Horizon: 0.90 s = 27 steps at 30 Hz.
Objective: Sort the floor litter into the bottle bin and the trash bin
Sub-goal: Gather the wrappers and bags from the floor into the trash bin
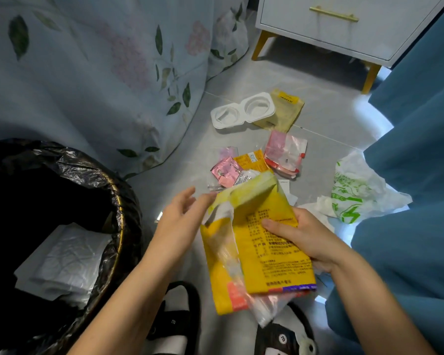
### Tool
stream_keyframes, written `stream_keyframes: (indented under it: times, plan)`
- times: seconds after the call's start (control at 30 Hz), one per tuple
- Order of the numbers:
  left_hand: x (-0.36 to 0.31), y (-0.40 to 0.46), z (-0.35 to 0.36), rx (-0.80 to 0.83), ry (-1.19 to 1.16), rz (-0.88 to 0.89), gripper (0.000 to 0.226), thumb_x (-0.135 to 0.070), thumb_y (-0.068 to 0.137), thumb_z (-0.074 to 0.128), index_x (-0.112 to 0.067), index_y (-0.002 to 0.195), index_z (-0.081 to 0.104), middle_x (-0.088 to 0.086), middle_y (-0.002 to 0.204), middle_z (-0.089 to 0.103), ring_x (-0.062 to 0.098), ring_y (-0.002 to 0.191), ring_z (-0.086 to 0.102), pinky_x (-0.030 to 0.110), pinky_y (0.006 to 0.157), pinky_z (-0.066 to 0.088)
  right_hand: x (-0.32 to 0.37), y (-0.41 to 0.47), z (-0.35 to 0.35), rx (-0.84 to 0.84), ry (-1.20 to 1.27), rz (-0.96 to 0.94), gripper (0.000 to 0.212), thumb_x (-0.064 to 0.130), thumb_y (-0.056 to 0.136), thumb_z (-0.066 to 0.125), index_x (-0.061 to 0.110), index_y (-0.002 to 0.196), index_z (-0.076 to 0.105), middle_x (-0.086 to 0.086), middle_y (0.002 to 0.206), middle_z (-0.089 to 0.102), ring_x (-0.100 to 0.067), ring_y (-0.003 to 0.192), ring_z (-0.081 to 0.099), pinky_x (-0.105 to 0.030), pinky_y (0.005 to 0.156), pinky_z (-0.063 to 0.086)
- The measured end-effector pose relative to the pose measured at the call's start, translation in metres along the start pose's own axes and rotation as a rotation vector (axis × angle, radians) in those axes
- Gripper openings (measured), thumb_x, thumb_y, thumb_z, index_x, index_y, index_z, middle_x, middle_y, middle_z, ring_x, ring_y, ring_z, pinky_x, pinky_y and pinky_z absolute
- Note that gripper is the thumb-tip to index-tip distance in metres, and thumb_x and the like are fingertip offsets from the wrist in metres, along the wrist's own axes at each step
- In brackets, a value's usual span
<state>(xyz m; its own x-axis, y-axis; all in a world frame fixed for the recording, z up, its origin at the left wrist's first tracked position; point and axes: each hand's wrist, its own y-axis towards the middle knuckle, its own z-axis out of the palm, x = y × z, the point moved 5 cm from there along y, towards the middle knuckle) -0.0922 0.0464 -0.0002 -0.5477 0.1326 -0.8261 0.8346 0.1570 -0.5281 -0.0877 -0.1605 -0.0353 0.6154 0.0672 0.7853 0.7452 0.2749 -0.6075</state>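
Yellow plastic packaging (272, 252), printed with dark text, sits in the middle of the view above the floor (318, 80), held up between both forearms. The right hand (300, 239) grips its right edge, thumb lying across the printed face and fingers curled behind it. A clear plastic sleeve and a torn white flap hang from the package's left side and lower end. The left hand (182, 216) is spread and relaxed just beside the package's upper left corner, fingertips at or very near the torn flap; whether they touch it I cannot tell. Both forearms reach in from the bottom edge of the view.

To the left, the trash bin (123, 219), lined with a black bag, stands on the floor with white paper or plastic lying inside it. Beyond the package, more litter lies on the floor: small pink wrappers (224, 171), an orange packet (251, 161), a pink-and-clear bag (285, 152), a white two-cup plastic tray (241, 111) touching a tan pouch (285, 111), and a white bag with green print (354, 193) near the blue curtain (415, 149) on the right. A floral bedsheet (100, 73) hangs at upper left, and a white nightstand (344, 24) with gold legs stands at the far end. Black slippers (180, 321) show at the bottom.
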Motion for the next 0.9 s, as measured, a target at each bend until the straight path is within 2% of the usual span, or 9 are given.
stream_keyframes:
  times: [0.1,0.2,0.3,0.4,0.5,0.63,0.73,0.83,0.9]
  plan:
    - [0.018,-0.006,0.013,0.215,-0.199,-0.201,0.065,-0.069,0.063,0.070,-0.020,0.105,0.072,0.000,0.106,0.073,0.022,0.105,0.066,0.045,0.100,0.045,-0.009,-0.001,0.014,-0.122,0.173,-0.034,0.030,0.022,0.075,0.069,0.011,0.102,0.065,-0.005,0.087,0.076,-0.018,0.077,0.073,-0.031,0.066,0.059]
    - [0.027,-0.010,0.019,0.238,-0.224,-0.221,0.050,-0.037,0.065,0.079,-0.006,0.103,0.071,0.012,0.095,0.076,0.029,0.089,0.073,0.040,0.084,0.057,-0.016,-0.004,0.030,-0.172,0.267,-0.043,0.020,0.017,0.084,0.065,0.013,0.103,0.065,-0.006,0.088,0.076,-0.019,0.078,0.073,-0.028,0.061,0.059]
    - [0.032,-0.006,0.014,0.217,-0.213,-0.225,0.038,-0.009,0.070,0.078,-0.001,0.105,0.067,0.015,0.089,0.076,0.028,0.077,0.073,0.039,0.073,0.061,-0.017,-0.007,0.032,-0.130,0.250,-0.038,0.033,0.025,0.075,0.069,0.016,0.107,0.064,-0.004,0.094,0.076,-0.020,0.085,0.073,-0.032,0.069,0.060]
    - [0.029,-0.005,0.011,0.283,-0.218,-0.199,0.044,-0.004,0.068,0.078,-0.004,0.110,0.064,0.017,0.095,0.075,0.032,0.082,0.072,0.044,0.075,0.060,-0.006,-0.010,0.021,-0.062,0.232,-0.071,0.040,0.037,0.071,0.078,0.017,0.103,0.066,-0.007,0.097,0.075,-0.021,0.086,0.072,-0.037,0.074,0.060]
    - [0.024,-0.007,0.013,0.346,-0.240,-0.171,0.051,-0.007,0.064,0.077,-0.007,0.114,0.063,0.018,0.101,0.073,0.036,0.089,0.071,0.048,0.080,0.058,0.005,-0.011,0.009,-0.008,0.239,-0.121,0.059,0.056,0.050,0.084,0.024,0.097,0.070,-0.010,0.100,0.074,-0.024,0.085,0.072,-0.046,0.072,0.058]
    - [0.021,-0.007,0.011,0.340,-0.319,-0.187,0.049,-0.004,0.065,0.075,-0.006,0.113,0.063,0.021,0.102,0.072,0.034,0.084,0.071,0.048,0.076,0.059,0.007,-0.012,0.009,0.026,0.141,-0.153,0.068,0.036,0.055,0.089,0.024,0.114,0.058,-0.009,0.103,0.073,-0.028,0.089,0.071,-0.048,0.067,0.060]
    - [0.024,-0.004,0.009,0.288,-0.391,-0.241,0.056,0.002,0.063,0.081,0.000,0.115,0.062,0.026,0.103,0.070,0.033,0.078,0.070,0.050,0.075,0.058,0.008,-0.015,0.014,-0.023,0.054,-0.282,0.041,0.011,0.074,0.077,0.031,0.106,0.060,-0.005,0.095,0.073,-0.018,0.080,0.071,-0.032,0.051,0.056]
    - [0.025,-0.003,0.013,0.275,-0.456,-0.318,0.055,0.003,0.063,0.073,0.002,0.117,0.062,0.028,0.102,0.068,0.033,0.077,0.067,0.051,0.078,0.056,0.017,-0.021,0.019,-0.064,-0.074,-0.482,0.044,0.000,0.076,0.067,0.042,0.083,0.074,0.012,0.084,0.075,0.001,0.080,0.068,-0.017,0.065,0.054]
    - [0.023,-0.006,0.016,0.302,-0.494,-0.376,0.046,-0.002,0.066,0.070,0.001,0.112,0.065,0.026,0.102,0.069,0.033,0.076,0.068,0.047,0.076,0.057,0.025,-0.025,0.022,-0.010,-0.004,-0.600,0.042,-0.005,0.064,0.068,0.033,0.077,0.079,0.014,0.092,0.075,-0.003,0.091,0.069,-0.017,0.077,0.053]
